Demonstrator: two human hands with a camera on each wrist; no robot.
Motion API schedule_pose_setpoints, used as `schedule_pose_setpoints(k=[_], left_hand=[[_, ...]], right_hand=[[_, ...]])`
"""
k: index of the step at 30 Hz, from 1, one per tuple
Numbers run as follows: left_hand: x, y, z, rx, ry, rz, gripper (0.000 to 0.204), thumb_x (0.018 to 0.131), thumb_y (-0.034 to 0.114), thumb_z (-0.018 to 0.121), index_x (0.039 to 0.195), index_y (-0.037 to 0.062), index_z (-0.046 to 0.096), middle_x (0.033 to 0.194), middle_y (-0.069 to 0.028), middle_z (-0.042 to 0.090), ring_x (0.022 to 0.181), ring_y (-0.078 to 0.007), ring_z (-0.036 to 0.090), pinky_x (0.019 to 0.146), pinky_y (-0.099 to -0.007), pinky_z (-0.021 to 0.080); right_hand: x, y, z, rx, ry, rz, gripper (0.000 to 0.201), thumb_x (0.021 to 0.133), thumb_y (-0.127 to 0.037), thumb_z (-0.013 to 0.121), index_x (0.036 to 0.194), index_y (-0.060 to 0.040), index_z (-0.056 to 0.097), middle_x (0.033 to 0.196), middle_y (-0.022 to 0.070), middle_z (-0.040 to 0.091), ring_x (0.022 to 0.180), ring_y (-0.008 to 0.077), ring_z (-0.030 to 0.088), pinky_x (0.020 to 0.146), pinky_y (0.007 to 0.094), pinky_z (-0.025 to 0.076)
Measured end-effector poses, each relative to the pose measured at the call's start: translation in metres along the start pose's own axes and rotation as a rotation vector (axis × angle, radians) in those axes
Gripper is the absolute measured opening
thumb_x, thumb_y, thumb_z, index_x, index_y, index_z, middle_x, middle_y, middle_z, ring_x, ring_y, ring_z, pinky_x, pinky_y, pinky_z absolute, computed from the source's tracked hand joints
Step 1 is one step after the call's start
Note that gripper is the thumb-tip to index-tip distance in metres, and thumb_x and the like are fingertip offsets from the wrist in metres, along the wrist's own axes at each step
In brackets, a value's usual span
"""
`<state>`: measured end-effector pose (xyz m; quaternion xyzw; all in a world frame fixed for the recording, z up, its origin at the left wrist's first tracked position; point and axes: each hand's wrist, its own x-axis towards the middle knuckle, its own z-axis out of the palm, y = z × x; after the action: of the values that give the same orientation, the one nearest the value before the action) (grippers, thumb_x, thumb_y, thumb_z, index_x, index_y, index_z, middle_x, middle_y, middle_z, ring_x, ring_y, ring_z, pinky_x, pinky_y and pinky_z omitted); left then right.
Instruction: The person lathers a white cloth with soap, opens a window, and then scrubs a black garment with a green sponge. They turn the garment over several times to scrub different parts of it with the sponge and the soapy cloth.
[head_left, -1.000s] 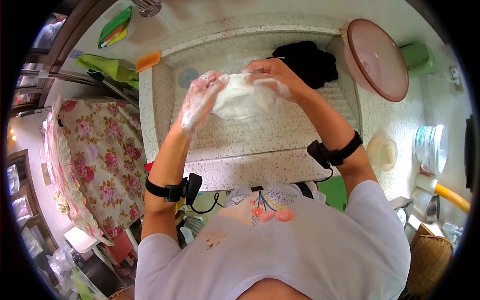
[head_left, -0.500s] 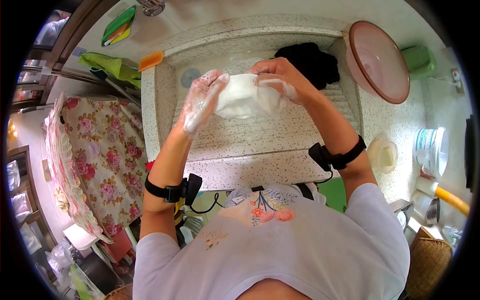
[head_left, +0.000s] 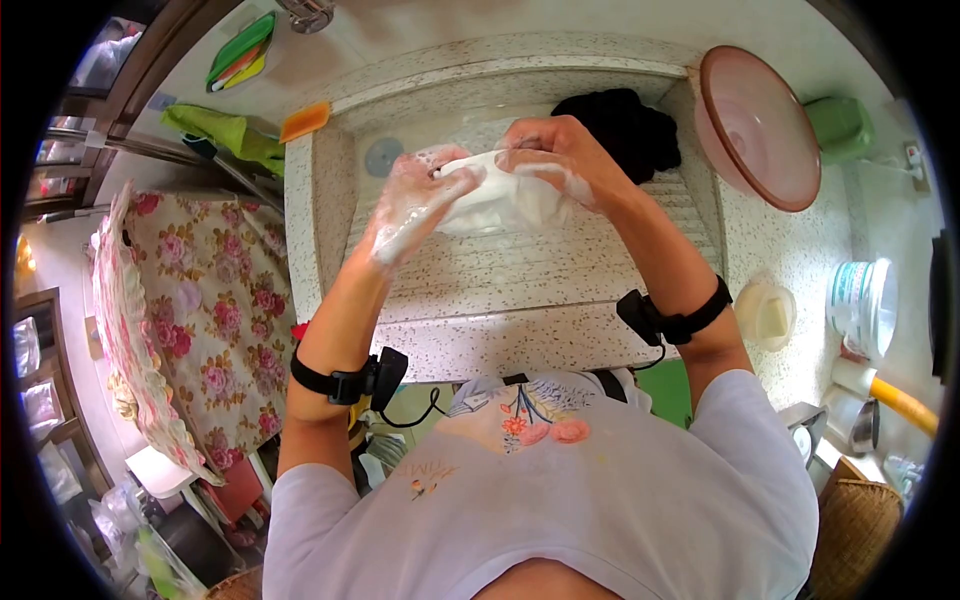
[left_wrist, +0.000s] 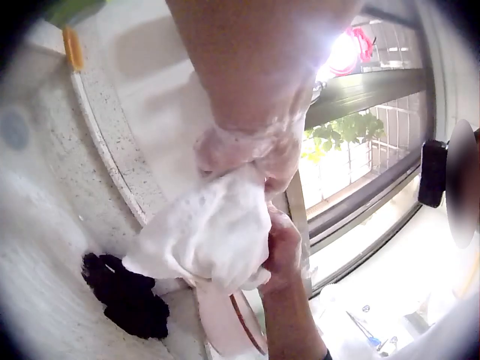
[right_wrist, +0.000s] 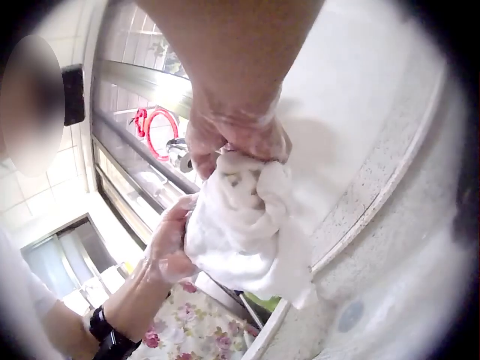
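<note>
A wet white cloth (head_left: 512, 207) hangs between both hands above the stone washing sink (head_left: 500, 285). My left hand (head_left: 418, 198), covered in soap suds, grips its left end with the thumb laid across the top edge. Opposite, my right hand (head_left: 568, 165) holds the other end, with foam along the thumb side. In the left wrist view the cloth (left_wrist: 210, 232) droops in folds below the hands. The right wrist view shows the cloth (right_wrist: 244, 232) bunched under curled fingers. A black cloth (head_left: 625, 135) lies in the sink's back right corner.
A pink basin (head_left: 745, 130) leans on the right ledge beside a green container (head_left: 838, 128). An orange brush-like block (head_left: 305, 122) sits on the sink's back left corner. The drain (head_left: 383, 157) is at the left, and a flowered cloth cover (head_left: 205, 320) stands beyond the sink's left side.
My left hand has moved right, nearer the right hand, and its thumb has come farther over the white cloth. The stretch of cloth between the hands has shortened.
</note>
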<state>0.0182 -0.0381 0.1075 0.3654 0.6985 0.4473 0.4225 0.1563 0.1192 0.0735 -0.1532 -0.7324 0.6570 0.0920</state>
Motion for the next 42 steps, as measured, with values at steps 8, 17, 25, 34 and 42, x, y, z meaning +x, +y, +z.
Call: schedule_pose_setpoints(k=[8,17,25,34,42], left_hand=[[-0.006,0.0,0.004,-0.381,0.005,-0.019,0.021,0.083,0.021,0.059,0.089,0.0011,0.063,0.077,-0.0041,0.062,0.07,-0.0095,0.055,0.062,-0.0226,0.044],[-0.006,-0.004,0.005,-0.297,0.026,0.013,0.021,0.083,0.021,0.059,0.089,0.0017,0.065,0.076,-0.0029,0.061,0.067,-0.0082,0.053,0.058,-0.023,0.042],[-0.007,-0.003,0.001,-0.069,-0.06,0.005,0.013,0.083,0.016,0.059,0.082,0.0035,0.064,0.072,0.0026,0.057,0.064,-0.0041,0.048,0.054,-0.0203,0.038],[-0.009,-0.002,-0.001,-0.002,-0.084,-0.086,0.015,0.081,0.016,0.06,0.083,0.0016,0.064,0.07,0.0008,0.059,0.062,-0.0057,0.051,0.055,-0.0213,0.04],[-0.014,0.001,-0.001,-0.117,-0.003,-0.076,0.018,0.079,0.017,0.061,0.083,-0.0002,0.063,0.071,-0.0003,0.059,0.063,-0.0065,0.051,0.056,-0.0219,0.04]], right_hand=[[-0.004,-0.007,-0.004,-0.051,-0.002,-0.002,0.018,0.078,-0.022,0.066,0.081,-0.004,0.064,0.07,-0.0011,0.059,0.064,0.0076,0.052,0.057,0.022,0.04],[-0.008,-0.027,0.002,-0.191,0.108,-0.242,0.017,0.077,-0.017,0.071,0.086,-0.003,0.065,0.077,0.0008,0.061,0.079,0.0098,0.056,0.067,0.0236,0.044],[-0.002,-0.02,-0.004,-0.522,-0.054,-0.234,0.019,0.073,-0.016,0.071,0.087,-0.0037,0.067,0.067,0.0096,0.062,0.056,0.013,0.056,0.055,0.0271,0.045],[-0.004,-0.026,0.001,-0.524,-0.129,-0.25,0.016,0.075,-0.015,0.068,0.086,-0.0035,0.068,0.063,0.0095,0.063,0.055,0.0126,0.057,0.056,0.0247,0.046],[-0.005,-0.02,-0.002,-0.289,0.024,-0.227,0.014,0.077,-0.009,0.068,0.089,-0.0033,0.064,0.081,0.0093,0.065,0.065,0.0155,0.061,0.063,0.0234,0.049]])
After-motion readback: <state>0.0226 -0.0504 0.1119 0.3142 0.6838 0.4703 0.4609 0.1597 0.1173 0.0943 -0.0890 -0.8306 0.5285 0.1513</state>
